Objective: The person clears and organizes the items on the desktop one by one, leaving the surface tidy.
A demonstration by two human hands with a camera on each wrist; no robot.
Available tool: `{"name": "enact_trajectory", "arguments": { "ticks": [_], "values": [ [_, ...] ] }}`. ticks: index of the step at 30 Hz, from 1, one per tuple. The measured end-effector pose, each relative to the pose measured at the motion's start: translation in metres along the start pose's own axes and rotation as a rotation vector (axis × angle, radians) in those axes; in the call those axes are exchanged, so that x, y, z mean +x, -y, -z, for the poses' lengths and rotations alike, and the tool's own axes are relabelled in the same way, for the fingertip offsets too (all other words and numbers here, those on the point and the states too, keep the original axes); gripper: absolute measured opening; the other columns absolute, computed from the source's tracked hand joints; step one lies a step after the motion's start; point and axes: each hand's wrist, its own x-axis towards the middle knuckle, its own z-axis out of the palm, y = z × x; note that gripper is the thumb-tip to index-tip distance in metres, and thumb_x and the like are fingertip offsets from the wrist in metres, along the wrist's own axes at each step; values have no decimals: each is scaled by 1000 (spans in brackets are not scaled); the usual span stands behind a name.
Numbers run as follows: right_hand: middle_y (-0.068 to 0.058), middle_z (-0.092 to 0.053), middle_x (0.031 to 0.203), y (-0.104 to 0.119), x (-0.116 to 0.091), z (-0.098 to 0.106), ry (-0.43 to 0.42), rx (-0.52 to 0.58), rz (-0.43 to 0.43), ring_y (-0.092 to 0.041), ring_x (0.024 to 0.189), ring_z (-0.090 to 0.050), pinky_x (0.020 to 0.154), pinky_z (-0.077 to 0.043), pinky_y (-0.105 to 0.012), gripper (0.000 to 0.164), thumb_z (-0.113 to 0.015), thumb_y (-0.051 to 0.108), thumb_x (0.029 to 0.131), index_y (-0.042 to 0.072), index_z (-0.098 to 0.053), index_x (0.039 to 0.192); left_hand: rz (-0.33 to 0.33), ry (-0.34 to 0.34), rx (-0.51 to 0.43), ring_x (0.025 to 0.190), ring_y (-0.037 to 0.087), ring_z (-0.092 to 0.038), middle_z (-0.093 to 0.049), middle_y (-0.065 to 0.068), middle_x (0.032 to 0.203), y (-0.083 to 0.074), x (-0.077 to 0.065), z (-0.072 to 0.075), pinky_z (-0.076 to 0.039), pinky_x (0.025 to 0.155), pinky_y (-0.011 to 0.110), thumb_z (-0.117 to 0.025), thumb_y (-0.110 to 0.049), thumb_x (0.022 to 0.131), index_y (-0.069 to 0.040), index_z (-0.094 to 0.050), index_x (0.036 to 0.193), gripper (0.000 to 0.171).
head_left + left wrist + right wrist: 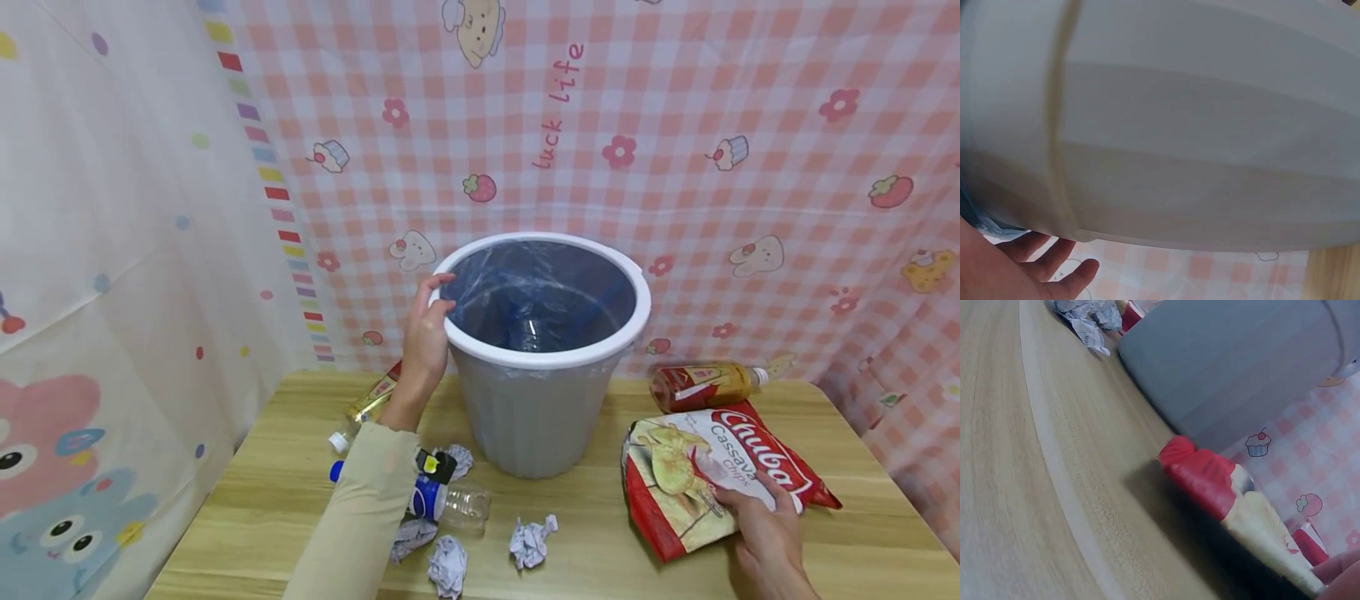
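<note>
A grey trash bin [536, 408] with a white rim stands upright on the table, lined with a clear plastic bag. My left hand [426, 337] grips the rim at its left side, with fingertips hooked over the edge. Inside the bin lies a clear plastic bottle [529, 333]. On the right, my right hand [768, 529] holds the near edge of a red and white cassava chips bag [697, 475]. In the right wrist view a dark shadow shows under the chips bag [1210, 487], and only a bit of the fingers [1338, 569] is visible.
A bottle of yellow liquid [708, 386] lies behind the chips bag; a similar bottle [367, 404] lies left of the bin. Near my left forearm are a blue-labelled clear bottle [465, 507] and several crumpled papers [531, 542]. A checkered curtain [525, 183] hangs behind.
</note>
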Motion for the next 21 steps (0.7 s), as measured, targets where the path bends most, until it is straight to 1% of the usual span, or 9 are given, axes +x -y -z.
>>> {"name": "enact_trajectory", "arguments": {
  "ticks": [3, 6, 8, 10, 13, 16, 18, 21],
  "values": [
    [3, -44, 119, 0, -1, -1, -6, 34, 15, 1, 95, -49, 74, -51, -13, 80, -58, -15, 79, 17, -34, 148, -3, -5, 5, 137, 21, -40, -47, 8, 148, 0, 0, 0, -29, 115, 41, -42, -10, 92, -6, -57, 131, 42],
    [2, -42, 119, -1, -1, -2, -19, 26, 38, -3, 100, -46, 73, -50, -13, 68, -54, -16, 78, 26, -45, 131, -6, -5, 7, 137, 21, -40, -48, 8, 147, -1, 0, 1, -29, 114, 42, -42, -10, 92, -6, -57, 131, 42],
    [2, -42, 118, 0, -1, -2, -42, 20, 66, -4, 99, -45, 70, -49, -12, 63, -52, -17, 76, 30, -48, 117, -8, -3, 7, 137, 21, -40, -48, 8, 147, -1, -1, 1, -29, 114, 42, -42, -10, 92, -5, -57, 131, 42],
    [2, -42, 115, 1, -2, -2, -66, 33, 96, -4, 98, -45, 69, -48, -11, 60, -50, -18, 75, 31, -48, 109, -10, -3, 5, 137, 21, -40, -48, 8, 148, -1, -1, 1, -29, 115, 42, -42, -10, 92, -5, -56, 131, 42],
    [3, -44, 113, 4, -3, -2, -96, 47, 144, -4, 96, -46, 70, -46, -9, 59, -45, -20, 75, 29, -49, 107, -11, -1, 3, 137, 22, -40, -47, 8, 148, 0, -1, 1, -29, 115, 43, -42, -10, 92, -5, -56, 131, 42],
    [3, -46, 111, 8, -3, -3, -111, 96, 174, -3, 94, -48, 70, -46, -8, 53, -42, -19, 79, 24, -51, 107, -7, -1, 8, 137, 21, -40, -47, 8, 148, -1, -1, 1, -29, 115, 43, -42, -11, 92, -5, -56, 131, 42],
    [2, -46, 110, 11, -3, -2, -111, 133, 189, -2, 89, -49, 67, -46, -8, 47, -39, -17, 82, 21, -52, 106, -4, 0, 10, 137, 20, -40, -47, 7, 148, -1, -1, 0, -29, 115, 43, -42, -12, 92, -5, -56, 131, 42],
    [2, -47, 106, 15, -1, -2, -107, 209, 184, -2, 82, -49, 62, -43, -10, 38, -36, -12, 87, 18, -51, 106, -4, -1, 14, 136, 20, -41, -47, 6, 147, -1, -1, 0, -29, 115, 42, -41, -13, 92, -5, -55, 132, 43]
  ]
}}
